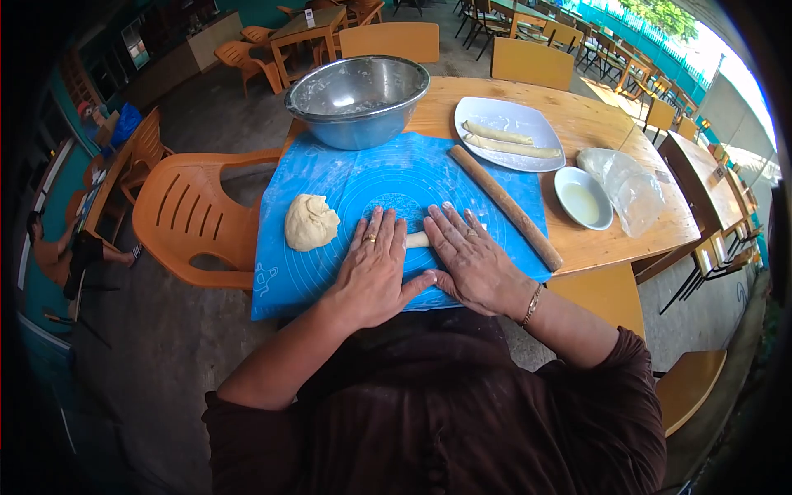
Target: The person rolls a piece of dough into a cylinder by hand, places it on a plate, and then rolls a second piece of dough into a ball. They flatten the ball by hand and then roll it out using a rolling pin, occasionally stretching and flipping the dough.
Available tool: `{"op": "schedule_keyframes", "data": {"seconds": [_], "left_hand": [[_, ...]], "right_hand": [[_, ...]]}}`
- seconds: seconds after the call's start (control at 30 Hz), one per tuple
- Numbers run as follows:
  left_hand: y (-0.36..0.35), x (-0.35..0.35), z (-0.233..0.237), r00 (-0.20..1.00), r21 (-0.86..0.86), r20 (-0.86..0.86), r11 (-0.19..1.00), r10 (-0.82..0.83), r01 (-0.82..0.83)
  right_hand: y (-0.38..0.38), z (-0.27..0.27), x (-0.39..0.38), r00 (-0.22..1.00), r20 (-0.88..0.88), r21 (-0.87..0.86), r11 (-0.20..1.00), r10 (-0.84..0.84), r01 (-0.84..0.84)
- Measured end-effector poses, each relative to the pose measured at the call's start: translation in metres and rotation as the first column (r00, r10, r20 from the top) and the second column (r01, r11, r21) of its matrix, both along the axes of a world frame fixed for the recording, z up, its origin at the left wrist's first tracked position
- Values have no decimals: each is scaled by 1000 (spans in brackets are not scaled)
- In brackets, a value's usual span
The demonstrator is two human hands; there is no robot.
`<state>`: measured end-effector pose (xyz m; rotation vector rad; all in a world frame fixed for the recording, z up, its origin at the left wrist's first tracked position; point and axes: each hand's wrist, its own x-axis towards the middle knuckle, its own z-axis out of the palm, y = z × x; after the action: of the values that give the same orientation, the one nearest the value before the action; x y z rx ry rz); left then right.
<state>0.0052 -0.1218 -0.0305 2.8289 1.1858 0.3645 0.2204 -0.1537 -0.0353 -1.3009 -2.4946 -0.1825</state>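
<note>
Both my hands lie flat, fingers stretched forward, over a small roll of dough (418,240) on the blue baking mat (285,276). Only the middle of the roll shows, in the gap between them; its ends are hidden. My left hand (375,268) has a ring on it, and its thumb tip meets the thumb of my right hand (474,260). To the left of my left hand sits a rounded lump of dough (311,222) with a torn edge. A wooden rolling pin (505,207) lies slantwise to the right of my right hand.
A steel mixing bowl (357,101) stands at the mat's far left corner. At the far right, a white plate (528,117) carries dough rolls (511,146). Nearby are a small bowl (583,198) of pale liquid and a clear plastic bag (631,186). An orange chair (194,210) adjoins the left edge.
</note>
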Motion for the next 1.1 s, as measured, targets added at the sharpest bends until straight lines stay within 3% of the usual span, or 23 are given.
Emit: {"op": "schedule_keyframes", "data": {"seconds": [0.2, 0.27, 0.33, 0.4, 0.5, 0.6, 0.67, 0.73, 0.8, 0.87, 0.93, 1.0, 1.07, 1.1], "left_hand": [[-52, -17, 7, 996, 58, -18, 994, -90, 91], [-61, -23, 7, 992, 81, 11, 989, -125, 124], [-59, -30, 9, 987, 58, 56, 987, -152, 148], [-52, -38, 13, 979, 36, 100, 984, -175, 172], [-30, -40, 28, 937, 61, 342, 997, -67, 49], [-13, -36, 20, 965, 33, 256, 998, -51, 44], [-5, -35, 12, 964, 40, 245, 994, -106, 100], [-8, -32, 17, 973, -70, 227, 995, -53, 70], [-10, -32, 22, 966, -27, 248, 996, -70, 79], [-7, -33, 33, 962, -175, 273, 982, -27, 78], [5, -30, 47, 950, -199, 308, 973, -47, 113], [18, -20, 66, 938, -226, 340, 963, -65, 148], [35, -1, 88, 933, -289, 359, 946, -35, 147], [47, 10, 94, 933, -288, 357, 946, -37, 147]], "right_hand": [[-49, 20, 5, 998, 20, -139, 989, 57, -54], [-56, 23, 10, 998, -14, -131, 989, 61, -63], [-59, 27, 17, 992, -110, -234, 968, 69, -93], [-53, 30, 26, 982, -189, -224, 973, 16, -59], [-34, 35, 29, 954, -284, -185, 982, -94, 42], [-12, 18, 32, 946, -293, -78, 990, -134, 116], [-2, 6, 32, 983, -181, -77, 997, -10, -4], [-1, 13, 28, 969, -248, -81, 997, -9, -12], [1, 22, 30, 971, -233, -134, 988, 45, -78], [4, 34, 33, 970, -240, -207, 974, 37, -89], [6, 51, 39, 964, -263, -376, 923, -24, -80], [17, 58, 57, 944, -328, -312, 941, 26, -134], [24, 84, 73, 928, -356, -451, 890, -111, -67], [29, 91, 84, 924, -362, -432, 901, -126, -47]]}}
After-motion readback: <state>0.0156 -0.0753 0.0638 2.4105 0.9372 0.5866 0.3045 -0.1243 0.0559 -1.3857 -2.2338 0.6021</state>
